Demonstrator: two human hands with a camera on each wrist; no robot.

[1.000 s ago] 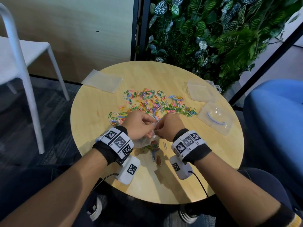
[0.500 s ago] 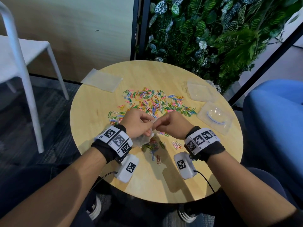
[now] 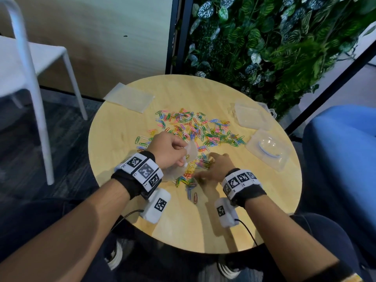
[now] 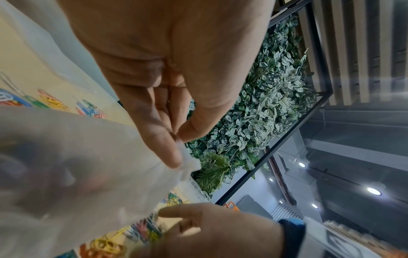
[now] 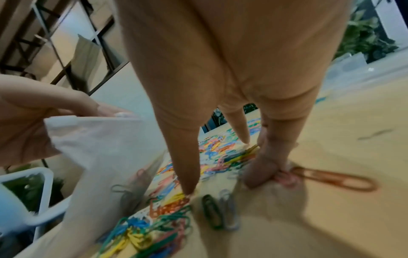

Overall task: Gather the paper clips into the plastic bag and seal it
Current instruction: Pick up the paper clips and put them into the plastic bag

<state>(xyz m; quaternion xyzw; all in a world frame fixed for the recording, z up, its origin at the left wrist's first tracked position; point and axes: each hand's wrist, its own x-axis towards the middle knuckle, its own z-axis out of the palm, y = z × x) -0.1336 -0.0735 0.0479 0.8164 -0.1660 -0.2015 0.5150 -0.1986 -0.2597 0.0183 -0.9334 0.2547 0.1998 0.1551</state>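
Note:
Many coloured paper clips lie spread over the round wooden table, with a smaller heap near the front. My left hand pinches the top edge of the translucent plastic bag between thumb and forefinger, and the bag hangs down to the table. My right hand is spread just right of the bag. Its fingertips rest on the table among the paper clips; one presses on a pink clip. A few clips show dimly through the bag.
Two clear plastic cases sit at the table's right side, and flat clear bags lie at its far left. A white chair stands to the left, a blue seat to the right, a plant wall behind.
My right hand has left the bag's mouth and dropped down and right onto the clips on the table. The left hand still holds the bag, now raised slightly.

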